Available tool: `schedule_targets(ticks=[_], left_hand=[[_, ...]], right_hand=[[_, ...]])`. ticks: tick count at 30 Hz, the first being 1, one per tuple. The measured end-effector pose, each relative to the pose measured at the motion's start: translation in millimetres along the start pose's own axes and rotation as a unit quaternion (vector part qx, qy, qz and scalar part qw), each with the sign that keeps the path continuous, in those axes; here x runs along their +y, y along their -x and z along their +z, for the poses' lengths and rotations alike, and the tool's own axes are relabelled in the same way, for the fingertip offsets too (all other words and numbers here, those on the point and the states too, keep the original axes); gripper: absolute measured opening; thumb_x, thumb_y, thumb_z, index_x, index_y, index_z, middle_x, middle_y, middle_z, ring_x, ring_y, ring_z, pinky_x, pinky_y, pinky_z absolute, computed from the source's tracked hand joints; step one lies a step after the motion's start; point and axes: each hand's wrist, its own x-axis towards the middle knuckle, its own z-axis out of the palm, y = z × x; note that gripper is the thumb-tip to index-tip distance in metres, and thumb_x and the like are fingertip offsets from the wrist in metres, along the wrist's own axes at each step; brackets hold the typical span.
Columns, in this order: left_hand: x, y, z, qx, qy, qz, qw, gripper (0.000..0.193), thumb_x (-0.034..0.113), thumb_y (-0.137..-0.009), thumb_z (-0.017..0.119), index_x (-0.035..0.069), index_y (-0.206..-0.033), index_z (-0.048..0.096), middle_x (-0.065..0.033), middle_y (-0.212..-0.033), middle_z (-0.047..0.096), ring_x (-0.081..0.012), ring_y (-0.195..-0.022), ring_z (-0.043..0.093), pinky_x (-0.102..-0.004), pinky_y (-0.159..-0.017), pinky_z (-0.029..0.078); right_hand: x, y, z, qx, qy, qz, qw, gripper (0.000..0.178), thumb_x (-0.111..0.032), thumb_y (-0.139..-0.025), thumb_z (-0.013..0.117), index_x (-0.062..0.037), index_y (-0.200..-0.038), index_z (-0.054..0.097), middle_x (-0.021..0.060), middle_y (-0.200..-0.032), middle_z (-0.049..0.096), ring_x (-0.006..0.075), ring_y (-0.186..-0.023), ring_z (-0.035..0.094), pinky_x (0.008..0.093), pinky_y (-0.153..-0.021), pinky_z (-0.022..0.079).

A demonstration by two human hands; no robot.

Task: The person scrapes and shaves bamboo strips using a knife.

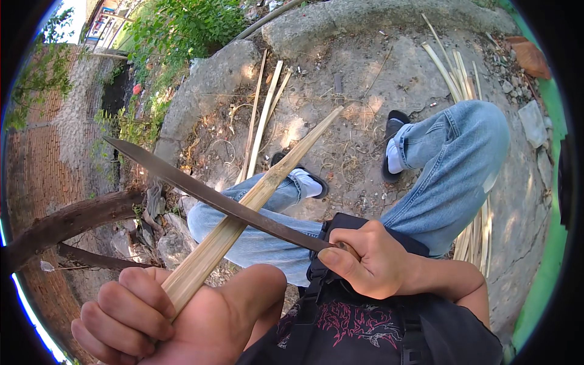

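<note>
My left hand (137,313) is closed around the lower end of a split bamboo strip (264,187). The pale, fibrous strip slants up and away to the right and tapers to a narrow tip. In my right hand (372,260) is the handle of a long machete (182,180), mostly hidden by the fingers. Its dark, slightly curved blade reaches up to the left and crosses over the strip near the strip's middle. Blade and strip appear to touch there.
Bamboo strips (265,109) lie beyond my left foot, with more strips (457,76) past my right knee. A thick branch (85,222) and a brick wall (36,182) stand at the left. A low concrete edge (365,27) runs along the far side.
</note>
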Motion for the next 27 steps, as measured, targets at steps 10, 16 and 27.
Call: schedule_targets(ticks=[10,16,27], left_hand=[[-4,-7,-16,-0.143,0.018,-0.026,0.989,0.047,0.046,-0.100,0.026,0.016,-0.064,0.025,0.0040,-0.050,0.019,-0.0070,-0.038,0.014,-0.0234,-0.033,0.009],[7,-9,-30,-0.155,0.128,-0.153,0.968,0.031,0.016,-0.089,0.045,0.016,-0.062,0.029,0.0044,-0.052,0.026,-0.0056,-0.043,0.023,-0.0221,-0.045,0.017],[2,-6,-29,-0.143,0.119,-0.120,0.975,0.043,0.038,-0.097,0.041,0.016,-0.062,0.028,0.0034,-0.054,0.025,-0.0082,-0.047,0.023,-0.0252,-0.047,0.017]], right_hand=[[-5,0,-3,-0.010,-0.024,0.008,1.000,0.053,-0.042,-0.093,0.052,-0.0007,-0.060,0.049,0.0108,-0.042,0.040,0.0216,-0.035,0.042,0.0344,-0.040,0.034],[40,-19,0,0.082,-0.013,0.057,0.995,0.056,-0.044,-0.093,0.051,0.0026,-0.062,0.051,0.0146,-0.045,0.040,0.0205,-0.042,0.034,0.0349,-0.041,0.031],[10,-1,2,-0.010,-0.006,0.013,1.000,0.041,-0.032,-0.094,0.049,0.0011,-0.071,0.056,0.0096,-0.047,0.040,0.0168,-0.042,0.038,0.0314,-0.044,0.034]])
